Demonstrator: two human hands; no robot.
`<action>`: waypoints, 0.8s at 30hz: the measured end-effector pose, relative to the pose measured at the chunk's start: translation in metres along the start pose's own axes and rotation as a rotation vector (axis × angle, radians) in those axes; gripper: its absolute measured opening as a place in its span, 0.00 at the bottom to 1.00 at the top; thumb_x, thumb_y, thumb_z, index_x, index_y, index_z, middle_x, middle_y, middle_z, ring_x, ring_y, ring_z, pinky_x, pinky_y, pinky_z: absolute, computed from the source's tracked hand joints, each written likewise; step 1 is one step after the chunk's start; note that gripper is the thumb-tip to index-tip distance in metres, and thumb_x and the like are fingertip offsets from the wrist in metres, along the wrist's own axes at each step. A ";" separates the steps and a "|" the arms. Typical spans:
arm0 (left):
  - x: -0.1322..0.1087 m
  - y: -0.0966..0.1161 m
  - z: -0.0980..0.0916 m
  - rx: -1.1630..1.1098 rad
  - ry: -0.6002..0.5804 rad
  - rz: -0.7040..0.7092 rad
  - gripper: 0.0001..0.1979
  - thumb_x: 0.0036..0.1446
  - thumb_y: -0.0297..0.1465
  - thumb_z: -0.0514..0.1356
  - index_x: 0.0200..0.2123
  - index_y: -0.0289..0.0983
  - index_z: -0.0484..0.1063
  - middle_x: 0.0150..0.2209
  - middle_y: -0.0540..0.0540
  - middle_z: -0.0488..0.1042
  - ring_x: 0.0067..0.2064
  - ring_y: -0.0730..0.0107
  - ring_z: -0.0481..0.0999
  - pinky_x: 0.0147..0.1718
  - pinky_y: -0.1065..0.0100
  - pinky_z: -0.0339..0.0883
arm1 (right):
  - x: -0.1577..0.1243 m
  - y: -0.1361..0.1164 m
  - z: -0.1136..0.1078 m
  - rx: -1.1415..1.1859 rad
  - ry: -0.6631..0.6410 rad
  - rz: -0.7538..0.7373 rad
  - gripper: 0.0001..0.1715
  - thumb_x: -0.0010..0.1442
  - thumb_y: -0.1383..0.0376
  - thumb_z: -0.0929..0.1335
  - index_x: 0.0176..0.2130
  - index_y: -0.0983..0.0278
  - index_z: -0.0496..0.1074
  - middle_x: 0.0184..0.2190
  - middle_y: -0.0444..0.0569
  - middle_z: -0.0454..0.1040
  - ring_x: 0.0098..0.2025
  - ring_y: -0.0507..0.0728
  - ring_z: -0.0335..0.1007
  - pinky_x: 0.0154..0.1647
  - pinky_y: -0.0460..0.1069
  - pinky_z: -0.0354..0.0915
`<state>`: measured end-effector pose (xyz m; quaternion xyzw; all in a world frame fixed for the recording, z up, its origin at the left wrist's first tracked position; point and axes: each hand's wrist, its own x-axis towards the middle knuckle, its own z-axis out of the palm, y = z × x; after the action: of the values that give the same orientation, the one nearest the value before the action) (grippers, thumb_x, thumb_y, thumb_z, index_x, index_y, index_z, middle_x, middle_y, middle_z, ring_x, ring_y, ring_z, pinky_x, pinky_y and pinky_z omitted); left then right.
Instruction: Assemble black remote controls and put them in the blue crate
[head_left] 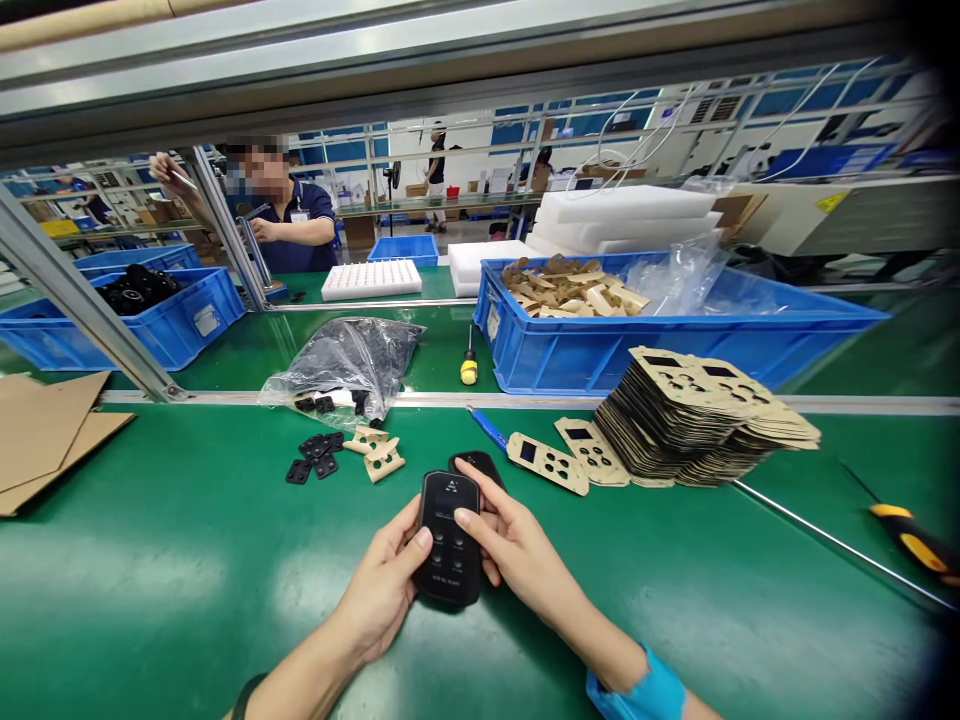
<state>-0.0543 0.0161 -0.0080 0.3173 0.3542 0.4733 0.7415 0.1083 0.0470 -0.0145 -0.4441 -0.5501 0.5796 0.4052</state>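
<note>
A black control panel with several buttons and white print (448,550) is held between both hands above the green table. My left hand (386,570) grips its left side, thumb on the face. My right hand (514,535) holds the right side, thumb on the front and index finger stretched toward a second black piece (484,468) lying just behind. Beyond it are a blue cutter (487,428) and loose tan-backed panel stickers (547,463). Small black pads (319,455) and curled tan paper pieces (381,455) lie to the left.
A stack of tan-backed panels (682,420) stands at right, near screwdrivers (915,540) and a metal rod (840,540). Blue bins (600,350), a plastic bag of black parts (352,360), a yellow screwdriver (469,368) and cardboard (49,430) are around. A co-worker (292,225) works opposite.
</note>
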 end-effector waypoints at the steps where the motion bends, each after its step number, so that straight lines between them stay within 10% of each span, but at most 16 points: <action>1: 0.000 -0.001 -0.001 0.014 0.009 -0.013 0.29 0.54 0.37 0.65 0.59 0.41 0.66 0.56 0.41 0.70 0.56 0.54 0.67 0.52 0.61 0.61 | 0.000 -0.001 0.000 0.020 -0.013 0.005 0.36 0.59 0.53 0.66 0.62 0.61 0.56 0.24 0.38 0.64 0.14 0.46 0.54 0.11 0.42 0.54; 16: 0.000 -0.003 0.003 0.310 0.119 0.145 0.30 0.48 0.39 0.67 0.55 0.36 0.68 0.47 0.42 0.75 0.48 0.57 0.72 0.47 0.65 0.63 | -0.007 0.004 0.012 -0.113 0.083 -0.102 0.25 0.62 0.54 0.64 0.56 0.60 0.60 0.21 0.37 0.65 0.15 0.48 0.62 0.13 0.43 0.61; 24: -0.002 -0.011 0.001 0.334 -0.026 0.082 0.56 0.42 0.30 0.72 0.67 0.42 0.41 0.50 0.38 0.73 0.43 0.59 0.75 0.44 0.62 0.66 | -0.005 0.004 0.016 0.045 0.062 -0.055 0.27 0.61 0.54 0.65 0.55 0.61 0.60 0.23 0.38 0.66 0.13 0.47 0.60 0.12 0.43 0.59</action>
<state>-0.0486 0.0099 -0.0155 0.4563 0.4050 0.4336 0.6631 0.0948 0.0379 -0.0181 -0.4372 -0.5361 0.5666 0.4477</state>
